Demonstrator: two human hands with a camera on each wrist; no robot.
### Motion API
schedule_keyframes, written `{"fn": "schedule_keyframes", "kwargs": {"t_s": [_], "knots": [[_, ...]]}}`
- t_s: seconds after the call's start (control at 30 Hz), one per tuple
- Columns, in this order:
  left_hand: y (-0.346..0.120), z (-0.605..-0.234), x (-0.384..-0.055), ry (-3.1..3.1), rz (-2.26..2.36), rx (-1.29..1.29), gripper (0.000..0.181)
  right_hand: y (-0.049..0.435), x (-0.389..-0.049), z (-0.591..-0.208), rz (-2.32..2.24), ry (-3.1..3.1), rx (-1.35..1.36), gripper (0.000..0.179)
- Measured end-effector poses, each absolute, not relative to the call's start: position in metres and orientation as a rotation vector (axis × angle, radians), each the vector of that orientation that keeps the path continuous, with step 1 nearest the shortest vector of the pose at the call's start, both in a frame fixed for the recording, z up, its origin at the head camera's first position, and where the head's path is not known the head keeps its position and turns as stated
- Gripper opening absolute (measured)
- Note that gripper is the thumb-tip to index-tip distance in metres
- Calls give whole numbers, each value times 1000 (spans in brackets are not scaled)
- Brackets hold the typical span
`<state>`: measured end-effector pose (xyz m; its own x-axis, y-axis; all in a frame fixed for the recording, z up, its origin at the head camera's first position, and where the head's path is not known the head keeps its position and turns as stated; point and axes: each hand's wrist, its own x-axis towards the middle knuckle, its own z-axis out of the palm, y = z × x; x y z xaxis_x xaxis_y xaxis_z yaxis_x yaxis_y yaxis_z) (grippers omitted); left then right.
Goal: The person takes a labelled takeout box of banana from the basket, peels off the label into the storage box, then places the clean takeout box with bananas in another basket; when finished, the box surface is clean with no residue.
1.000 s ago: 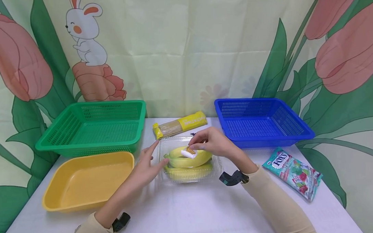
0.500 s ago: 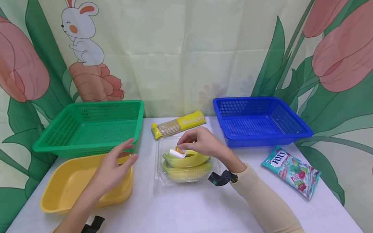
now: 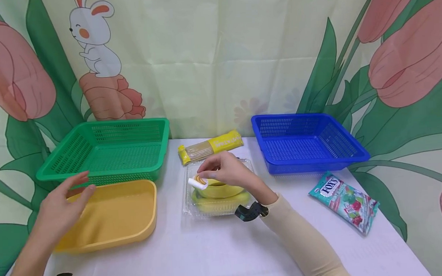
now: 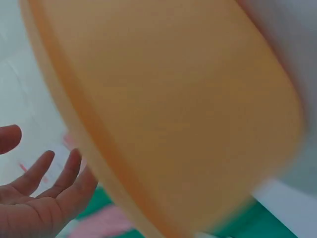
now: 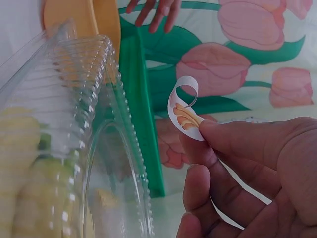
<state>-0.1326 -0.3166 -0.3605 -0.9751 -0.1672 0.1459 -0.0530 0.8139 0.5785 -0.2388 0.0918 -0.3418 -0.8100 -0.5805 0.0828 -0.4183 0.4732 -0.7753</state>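
Head: right fingers (image 3: 209, 161) pinch sticker (image 3: 196, 184) near box edge (image 3: 188, 211); left fingers (image 3: 74, 181) spread, empty, near tub rim (image 3: 138, 237).

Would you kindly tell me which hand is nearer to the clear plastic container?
Right. The right hand is above the clear plastic container; the left hand is farther left, by the yellow basin.

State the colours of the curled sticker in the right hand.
The sticker is white with a yellow-and-orange print; it shows best in the right wrist view.

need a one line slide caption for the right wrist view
Right hand pinches a curled, printed white sticker beside a clear plastic box of bananas, a green basket behind.
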Motion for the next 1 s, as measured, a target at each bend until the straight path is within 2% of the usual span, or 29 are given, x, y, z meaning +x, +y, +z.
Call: {"fn": "schedule_keyframes", "kwargs": {"t_s": [0.17, 0.4, 0.7, 0.8, 1.0], "knots": [[-353, -366, -132, -2802, -870, 359, 69, 84, -241, -345, -1269, 2475, -816, 10], [-379, -377, -132, -2894, -865, 576, 77, 75, -241, -347, -1283, 2447, -807, 9], [-400, -392, -139, -3028, -1059, 637, 89, 61, -240, -349, -1275, 2440, -843, 9], [-404, -397, -142, -3083, -1060, 622, 86, 58, -240, -351, -1279, 2432, -847, 9], [-403, -401, -139, -3142, -928, 470, 61, 54, -240, -350, -1257, 2444, -848, 9]]}}
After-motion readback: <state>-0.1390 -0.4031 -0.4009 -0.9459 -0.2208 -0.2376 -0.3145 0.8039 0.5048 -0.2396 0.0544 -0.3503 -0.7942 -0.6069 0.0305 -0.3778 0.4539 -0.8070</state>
